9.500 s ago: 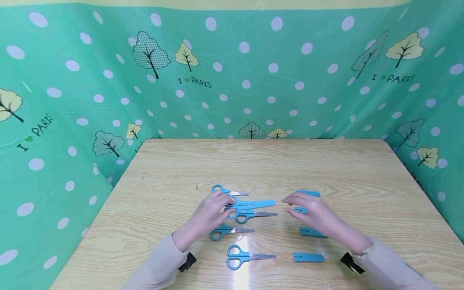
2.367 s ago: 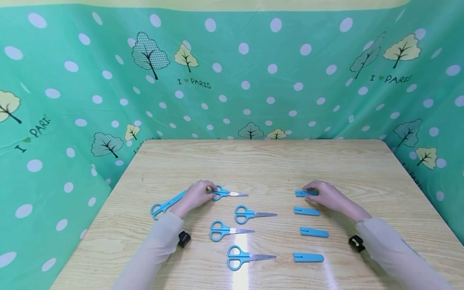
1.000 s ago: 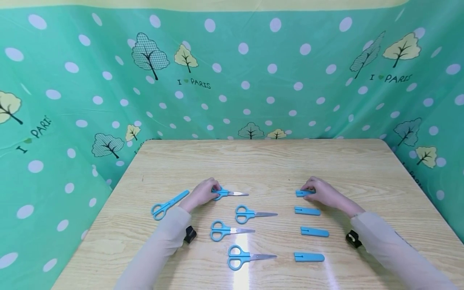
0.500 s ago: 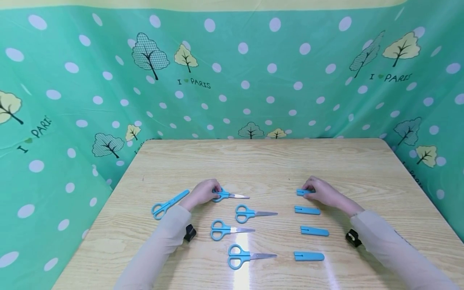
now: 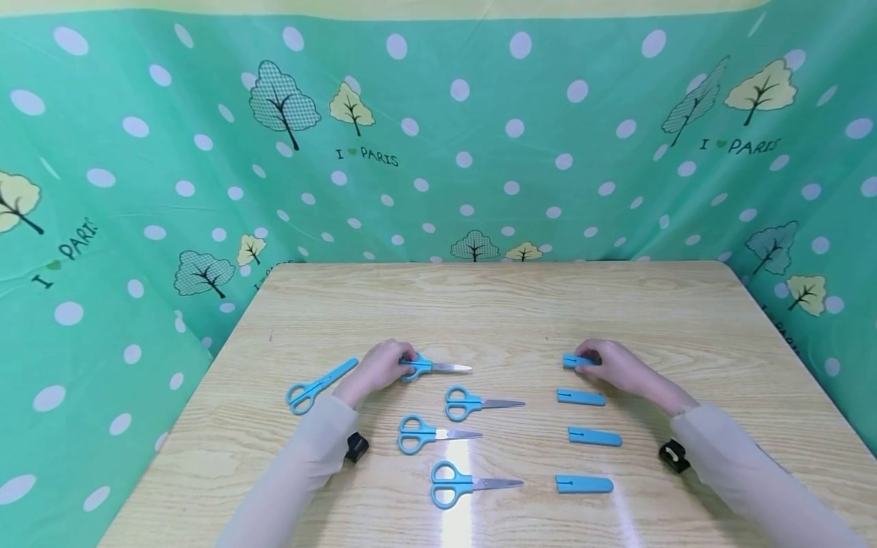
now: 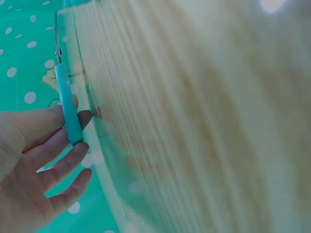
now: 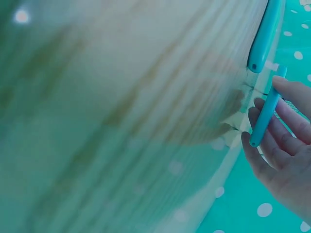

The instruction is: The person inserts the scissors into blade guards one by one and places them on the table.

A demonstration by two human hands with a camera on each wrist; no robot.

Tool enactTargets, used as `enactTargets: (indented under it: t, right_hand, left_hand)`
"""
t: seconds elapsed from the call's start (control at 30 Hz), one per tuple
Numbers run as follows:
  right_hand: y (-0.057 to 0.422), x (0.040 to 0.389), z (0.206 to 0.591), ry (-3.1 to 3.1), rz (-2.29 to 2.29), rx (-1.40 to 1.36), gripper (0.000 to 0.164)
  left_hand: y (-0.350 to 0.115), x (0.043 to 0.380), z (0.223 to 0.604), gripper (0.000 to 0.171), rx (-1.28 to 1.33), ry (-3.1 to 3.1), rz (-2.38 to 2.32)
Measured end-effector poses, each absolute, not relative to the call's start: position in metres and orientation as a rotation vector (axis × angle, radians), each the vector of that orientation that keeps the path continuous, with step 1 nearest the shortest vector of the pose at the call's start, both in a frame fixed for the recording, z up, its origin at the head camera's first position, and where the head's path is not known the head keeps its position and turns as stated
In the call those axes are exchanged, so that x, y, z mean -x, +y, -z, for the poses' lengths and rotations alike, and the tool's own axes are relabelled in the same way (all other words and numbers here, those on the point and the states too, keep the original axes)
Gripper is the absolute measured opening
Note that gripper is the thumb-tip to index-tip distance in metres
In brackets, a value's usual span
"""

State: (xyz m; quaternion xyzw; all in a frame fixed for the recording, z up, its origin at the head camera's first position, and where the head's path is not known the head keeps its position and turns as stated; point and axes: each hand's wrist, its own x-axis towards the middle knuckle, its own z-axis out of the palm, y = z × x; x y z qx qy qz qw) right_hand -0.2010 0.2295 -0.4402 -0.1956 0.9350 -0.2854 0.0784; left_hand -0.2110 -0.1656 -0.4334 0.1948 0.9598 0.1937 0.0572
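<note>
At the back of the row, my left hand (image 5: 384, 365) pinches the blue handles of a pair of scissors (image 5: 448, 368), whose bare blades point right. In the left wrist view, thumb and fingers hold these scissors (image 6: 69, 107) edge-on, close over the tabletop. Across from it, my right hand (image 5: 613, 367) holds a blue blade cover (image 5: 572, 361), its slotted end toward the scissors. The right wrist view has this cover (image 7: 265, 119) between thumb and fingertips. A pair of scissors in its cover (image 5: 322, 387) lies slanted beside my left forearm.
Three more bare-bladed scissors lie nearer me: one pair (image 5: 466, 404), a second pair (image 5: 419, 434) and a third pair (image 5: 452, 484). To their right rest three covers: a far cover (image 5: 581, 397), a middle cover (image 5: 594, 437) and a near cover (image 5: 584, 485). Polka-dot cloth (image 5: 425, 114) surrounds the wooden table (image 5: 493, 304).
The covered scissors, earlier in my left hand, now lie at the left. My left hand has taken the back scissors, my right hand the back cover; both things have shifted slightly.
</note>
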Motion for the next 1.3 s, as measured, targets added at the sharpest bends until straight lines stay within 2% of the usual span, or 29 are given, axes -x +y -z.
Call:
enactTargets:
  t: [0.43, 0.87, 1.3]
  right_hand:
    - [0.227, 0.186, 0.431, 2.854, 0.856, 0.612, 0.023]
    - [0.219, 0.170, 0.424, 2.931, 0.912, 0.721, 0.020]
    - [0.203, 0.152, 0.410, 2.987, 0.894, 0.843, 0.024]
  left_hand:
    - [-0.162, 0.195, 0.428, 0.013, -0.597, 2.957, -0.702]
    - [-0.161, 0.176, 0.418, 0.014, -0.726, 3.027, -0.765]
    - [-0.158, 0.160, 0.410, 0.015, -0.858, 3.101, -0.827]
